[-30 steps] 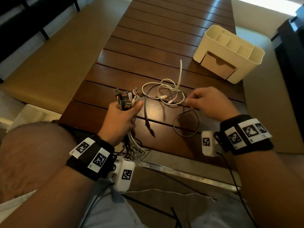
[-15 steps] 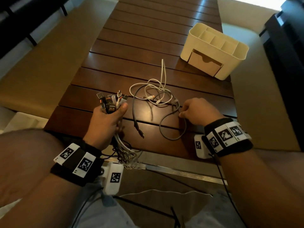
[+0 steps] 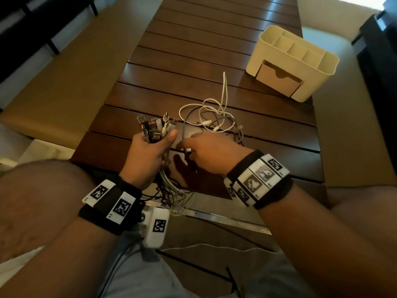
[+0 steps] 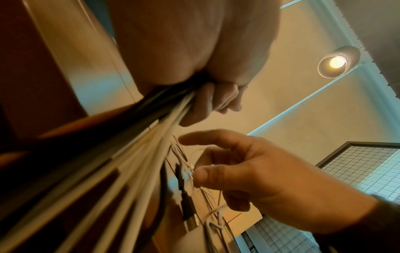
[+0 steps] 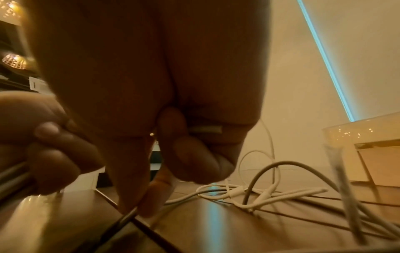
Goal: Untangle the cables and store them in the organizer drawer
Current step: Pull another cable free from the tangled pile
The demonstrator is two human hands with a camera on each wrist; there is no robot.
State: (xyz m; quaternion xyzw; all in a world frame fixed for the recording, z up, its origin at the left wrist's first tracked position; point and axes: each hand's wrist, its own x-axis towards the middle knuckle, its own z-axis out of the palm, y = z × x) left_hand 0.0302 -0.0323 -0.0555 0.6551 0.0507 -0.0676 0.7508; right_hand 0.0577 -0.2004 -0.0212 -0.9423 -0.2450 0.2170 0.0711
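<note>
My left hand (image 3: 153, 146) grips a bundle of cables (image 3: 153, 130) upright at the table's near edge, plugs sticking up and the cords (image 4: 138, 154) hanging below the fist. My right hand (image 3: 190, 148) sits just right of it, fingers curled around a cable end, and a pale plug (image 5: 205, 129) shows inside them. A dark cable (image 5: 127, 215) runs under its index finger. A loose tangle of white and grey cables (image 3: 214, 117) lies on the table beyond both hands. The cream organizer (image 3: 294, 50) stands at the far right, its drawer (image 3: 277, 79) closed.
The dark slatted wooden table (image 3: 193, 50) stretches away ahead. Tan cushioned seating (image 3: 53, 93) runs along its left side and dark furniture (image 3: 380, 82) stands at the right. Thin wires (image 3: 204, 246) trail over my lap below the table edge.
My right hand has moved left across the table, from the tangle's right side to right beside my left hand, drawing a grey cable along. The left hand keeps its grip.
</note>
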